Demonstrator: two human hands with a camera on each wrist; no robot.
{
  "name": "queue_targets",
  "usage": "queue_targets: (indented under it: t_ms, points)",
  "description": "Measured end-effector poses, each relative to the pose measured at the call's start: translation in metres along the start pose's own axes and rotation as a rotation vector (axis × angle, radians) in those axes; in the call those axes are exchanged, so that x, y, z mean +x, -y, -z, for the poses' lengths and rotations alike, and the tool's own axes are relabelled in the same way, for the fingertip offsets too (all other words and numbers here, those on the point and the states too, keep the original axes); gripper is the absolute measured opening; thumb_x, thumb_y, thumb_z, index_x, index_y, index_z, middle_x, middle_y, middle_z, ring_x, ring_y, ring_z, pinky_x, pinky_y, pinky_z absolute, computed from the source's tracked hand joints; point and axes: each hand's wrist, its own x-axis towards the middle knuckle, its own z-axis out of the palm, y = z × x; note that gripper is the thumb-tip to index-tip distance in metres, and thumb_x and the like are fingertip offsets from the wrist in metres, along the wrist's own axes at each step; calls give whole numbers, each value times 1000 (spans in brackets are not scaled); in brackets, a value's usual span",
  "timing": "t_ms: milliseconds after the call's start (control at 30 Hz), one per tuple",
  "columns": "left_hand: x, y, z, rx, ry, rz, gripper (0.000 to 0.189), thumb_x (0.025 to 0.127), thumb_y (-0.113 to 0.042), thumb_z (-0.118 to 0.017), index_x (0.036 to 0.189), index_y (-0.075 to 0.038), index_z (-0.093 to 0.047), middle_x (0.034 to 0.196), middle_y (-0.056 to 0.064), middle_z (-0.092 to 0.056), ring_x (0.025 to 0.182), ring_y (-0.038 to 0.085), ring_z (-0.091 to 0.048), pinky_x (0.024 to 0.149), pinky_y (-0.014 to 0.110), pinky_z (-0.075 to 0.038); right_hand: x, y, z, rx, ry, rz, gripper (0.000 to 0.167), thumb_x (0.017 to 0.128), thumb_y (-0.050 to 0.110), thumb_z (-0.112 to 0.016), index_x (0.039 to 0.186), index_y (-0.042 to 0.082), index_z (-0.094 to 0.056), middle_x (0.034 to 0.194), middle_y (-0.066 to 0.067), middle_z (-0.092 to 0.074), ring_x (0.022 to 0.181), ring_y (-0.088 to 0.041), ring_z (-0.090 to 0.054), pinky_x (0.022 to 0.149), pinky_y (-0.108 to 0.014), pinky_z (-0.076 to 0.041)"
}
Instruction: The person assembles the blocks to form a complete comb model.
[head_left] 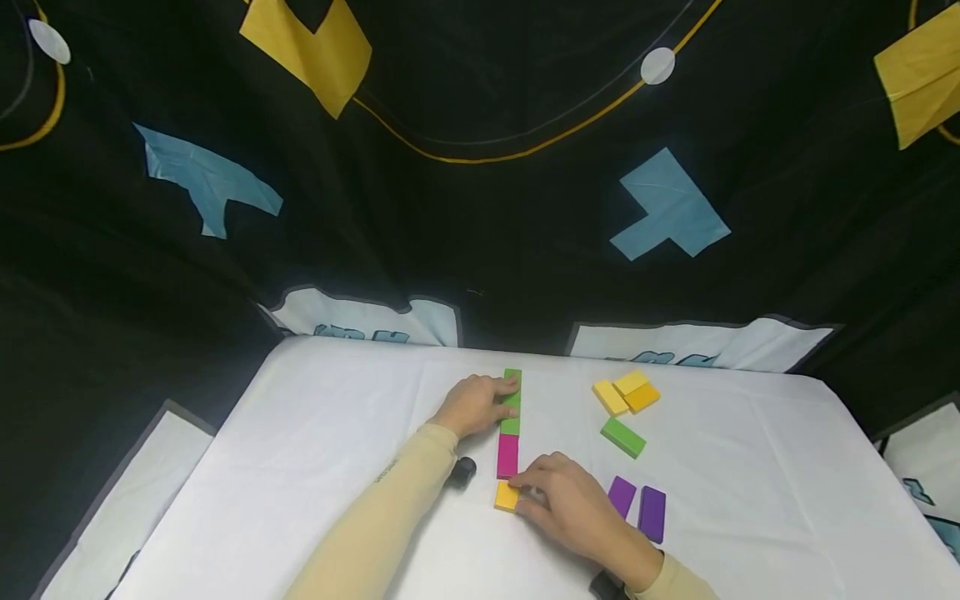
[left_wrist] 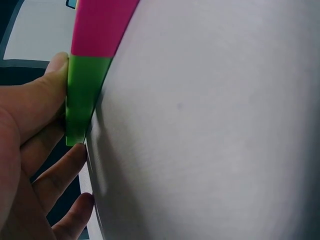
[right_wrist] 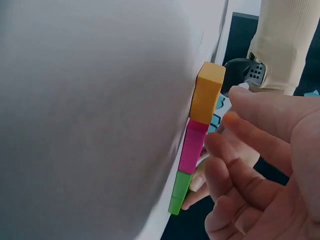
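Observation:
A row of blocks lies on the white table: a green stretch (head_left: 510, 425) at the far end, a pink block (head_left: 507, 457) in the middle and an orange block (head_left: 506, 497) nearest. My left hand (head_left: 472, 404) rests against the green stretch, thumb and forefinger spread along it. In the left wrist view, its thumb lies beside the green face (left_wrist: 84, 95) and the other fingers reach past the end. My right hand (head_left: 566, 504) is by the orange block, thumb and forefinger apart at its right side. In the right wrist view, the orange block (right_wrist: 206, 97) stands clear of the palm.
To the right lie several yellow blocks (head_left: 611, 398), a loose green block (head_left: 622, 437) and two purple blocks (head_left: 652, 514), one partly hidden by my right hand. A black patterned curtain (head_left: 517, 250) hangs behind the white table (head_left: 750, 492).

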Motion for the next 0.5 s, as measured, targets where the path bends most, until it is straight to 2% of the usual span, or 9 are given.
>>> queue_targets:
  t_ms: [133,300,400,500]
  points:
    - [-1,1,1,2,-4,-8,49,91,-34,-74,137,-19,-64,145,-9,-55,137,25,-50,114,40,-39,0,5,2,-2,-17,-22,18,89,21,-77,106,16,-80,90,9,-71,78,-2,-56,66,-22,-52]
    - [0,1,1,2,-2,-13,49,91,-34,-75,137,-19,-64,144,-9,-55,137,24,-50,114,39,-40,3,15,-1,-1,-69,-170,17,84,23,-81,95,10,-80,65,12,-64,55,1,-47,49,-19,-43]
    - [0,0,1,-6,-4,-5,49,91,-34,-75,137,-19,-64,144,-9,-55,137,24,-49,114,40,-39,6,20,-3,5,-57,-222,19,81,24,-84,91,9,-80,60,12,-62,52,1,-47,47,-19,-41]
    - [0,-1,1,-5,-4,-5,49,91,-34,-75,136,-20,-64,144,-9,-55,136,25,-50,114,41,-40,8,22,-4,-12,-50,-236,18,78,25,-86,87,10,-80,63,11,-66,54,0,-50,48,-20,-43]
